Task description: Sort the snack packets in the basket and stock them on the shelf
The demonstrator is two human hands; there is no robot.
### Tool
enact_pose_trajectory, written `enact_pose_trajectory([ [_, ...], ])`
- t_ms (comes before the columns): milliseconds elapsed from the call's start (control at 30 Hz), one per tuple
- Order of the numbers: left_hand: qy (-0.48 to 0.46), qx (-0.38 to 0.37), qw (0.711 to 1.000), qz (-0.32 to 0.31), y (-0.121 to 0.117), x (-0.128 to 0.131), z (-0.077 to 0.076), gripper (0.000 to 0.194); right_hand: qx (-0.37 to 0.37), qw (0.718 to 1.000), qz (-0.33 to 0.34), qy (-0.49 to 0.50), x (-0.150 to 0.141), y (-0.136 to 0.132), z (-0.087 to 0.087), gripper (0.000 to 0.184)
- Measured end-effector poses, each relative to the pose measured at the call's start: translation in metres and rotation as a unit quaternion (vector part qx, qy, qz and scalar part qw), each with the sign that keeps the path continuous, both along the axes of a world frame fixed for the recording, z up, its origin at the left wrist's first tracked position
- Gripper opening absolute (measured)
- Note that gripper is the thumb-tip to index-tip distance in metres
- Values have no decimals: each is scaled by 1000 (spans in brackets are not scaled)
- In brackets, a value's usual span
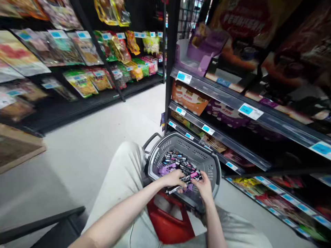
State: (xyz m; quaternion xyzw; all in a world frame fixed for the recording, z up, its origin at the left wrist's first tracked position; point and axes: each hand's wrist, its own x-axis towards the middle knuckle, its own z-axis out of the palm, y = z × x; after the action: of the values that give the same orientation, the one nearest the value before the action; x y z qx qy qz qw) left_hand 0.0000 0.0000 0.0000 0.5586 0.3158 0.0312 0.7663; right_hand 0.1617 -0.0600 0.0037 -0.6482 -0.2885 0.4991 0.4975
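Note:
Between my knees stands a grey shopping basket (pixel 183 140) with perforated walls. Many slim black packets (pixel 178 159) with coloured labels lie loose in it, among some purple packets (pixel 166 168). Over the basket's near half, my left hand (pixel 175 179) is closed round a few of the slim black packets. Beside it on the right, my right hand (pixel 203 184) pinches the end of a black packet with a pink label (pixel 193 175). Both hands almost meet at this bunch. Their exact grip is partly hidden by the fingers and packets.
Right of the basket rises a black shelf unit (pixel 222 94) with boxed goods and price tags. Snack bags hang and lie on another shelf (pixel 85 110) at left. A red object (pixel 168 224) sits between my legs. A wooden crate (pixel 20 148) is at far left.

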Motion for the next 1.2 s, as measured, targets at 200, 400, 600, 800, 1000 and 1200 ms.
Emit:
enact_pose_trajectory([
  [200,-23,-80,997,-1,-4,4,-5,34,10,997,-22,74,7,-2,-4,29],
  [400,-66,-158,982,-79,-1,-2,-1,34,23,992,-85,85,23,-5,-12,23],
  [600,-23,-128,992,2,14,-6,-4,30,-2,990,-139,-10,52,-7,-8,29],
  [800,-13,-45,967,250,29,-2,-4,34,-27,992,-57,-114,59,-8,0,28],
  [1000,-24,-36,971,236,31,1,-7,33,-40,991,-49,-119,54,-6,-3,31],
  [1200,194,206,953,104,36,-12,-8,30,-139,943,-67,-294,74,-15,-8,27],
])
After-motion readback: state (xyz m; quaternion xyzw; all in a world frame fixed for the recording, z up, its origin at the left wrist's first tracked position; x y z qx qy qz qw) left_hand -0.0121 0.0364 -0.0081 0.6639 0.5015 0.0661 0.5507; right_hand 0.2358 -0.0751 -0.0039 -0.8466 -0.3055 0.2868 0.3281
